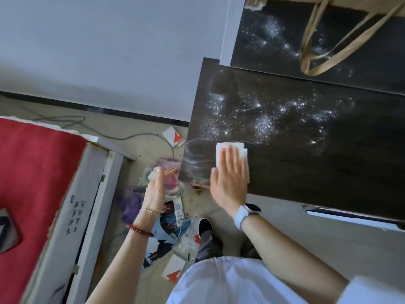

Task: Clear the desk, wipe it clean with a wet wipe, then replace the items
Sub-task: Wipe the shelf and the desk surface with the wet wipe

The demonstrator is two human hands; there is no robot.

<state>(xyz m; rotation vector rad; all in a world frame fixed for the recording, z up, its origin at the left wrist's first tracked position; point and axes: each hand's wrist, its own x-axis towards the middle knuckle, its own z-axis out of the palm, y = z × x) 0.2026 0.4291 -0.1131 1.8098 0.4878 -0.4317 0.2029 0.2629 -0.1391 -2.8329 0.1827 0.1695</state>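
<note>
white wet wipe [232, 159] under flat right hand [228, 183] (dark desk [306, 172])

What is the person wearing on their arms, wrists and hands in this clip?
Both forearms are bare, no gloves. The left hand has a thin gold-toned chain at the wrist and a red beaded bracelet lower down. The right hand has a white-strapped watch. A white short sleeve shows.

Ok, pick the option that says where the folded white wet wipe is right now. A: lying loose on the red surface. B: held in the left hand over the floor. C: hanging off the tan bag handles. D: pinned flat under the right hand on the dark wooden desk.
D: the right hand lies flat on the folded white wet wipe, pressing it onto the dark wooden desk.
</note>
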